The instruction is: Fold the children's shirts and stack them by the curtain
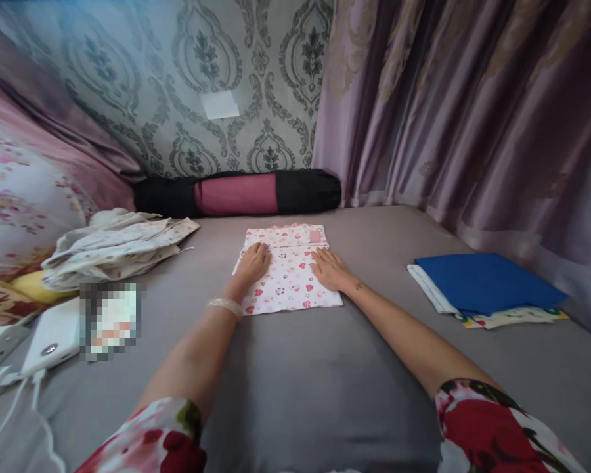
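Observation:
A white cloth garment with pink hearts and flowers lies folded flat into a rough rectangle on the grey bed sheet. Along its far edge runs a folded band with a pink patch and a frilly pink trim. My left hand rests palm down on its left side, fingers stretched forward. On the right side my right hand lies flat with its fingers on the fabric. Neither hand grips anything; both press on or touch the cloth. What kind of garment it is, I cannot tell.
A folded blue cloth tops a small pile at the right. Crumpled pale clothes lie at the left, above a white power bank with cables. A black and maroon bolster-shaped bag lines the wall, beside purple curtains.

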Demonstrator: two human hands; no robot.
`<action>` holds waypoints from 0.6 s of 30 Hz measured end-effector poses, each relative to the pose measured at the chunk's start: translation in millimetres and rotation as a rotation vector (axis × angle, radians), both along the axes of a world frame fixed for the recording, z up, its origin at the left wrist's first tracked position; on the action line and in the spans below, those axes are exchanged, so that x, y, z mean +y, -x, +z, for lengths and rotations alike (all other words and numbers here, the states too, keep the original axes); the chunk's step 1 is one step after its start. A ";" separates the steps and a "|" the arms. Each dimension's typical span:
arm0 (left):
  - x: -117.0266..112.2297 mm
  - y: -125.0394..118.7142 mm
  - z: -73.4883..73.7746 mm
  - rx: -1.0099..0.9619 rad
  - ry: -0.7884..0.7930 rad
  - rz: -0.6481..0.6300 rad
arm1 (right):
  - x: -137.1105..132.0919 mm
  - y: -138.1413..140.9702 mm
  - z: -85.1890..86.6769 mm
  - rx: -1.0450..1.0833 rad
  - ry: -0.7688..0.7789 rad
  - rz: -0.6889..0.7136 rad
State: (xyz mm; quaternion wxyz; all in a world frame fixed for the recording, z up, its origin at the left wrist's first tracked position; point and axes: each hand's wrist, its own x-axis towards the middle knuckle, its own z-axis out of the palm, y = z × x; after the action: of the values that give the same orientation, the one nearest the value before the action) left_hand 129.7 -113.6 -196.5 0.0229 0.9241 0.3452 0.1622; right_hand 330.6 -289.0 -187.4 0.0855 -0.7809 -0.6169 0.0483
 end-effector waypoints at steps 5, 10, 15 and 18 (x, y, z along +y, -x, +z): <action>-13.2 36.6 -0.3 0.051 0.071 -0.079 | -24.8 7.8 2.5 -0.019 0.002 0.031; -28.6 76.8 1.1 0.131 0.101 -0.117 | -58.4 14.6 7.3 -0.032 -0.002 0.117; -45.7 115.7 3.5 0.176 0.123 -0.001 | -94.8 11.8 11.5 0.015 -0.037 0.240; -56.2 135.0 4.9 0.157 0.080 0.146 | -108.5 7.4 14.4 0.041 -0.083 0.318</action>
State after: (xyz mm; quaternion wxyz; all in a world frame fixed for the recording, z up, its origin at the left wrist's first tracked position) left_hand -5.3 -169.8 -191.6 0.0208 0.9047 0.4185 0.0767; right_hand 323.2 -397.5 -173.0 0.1214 -0.6681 -0.7323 0.0516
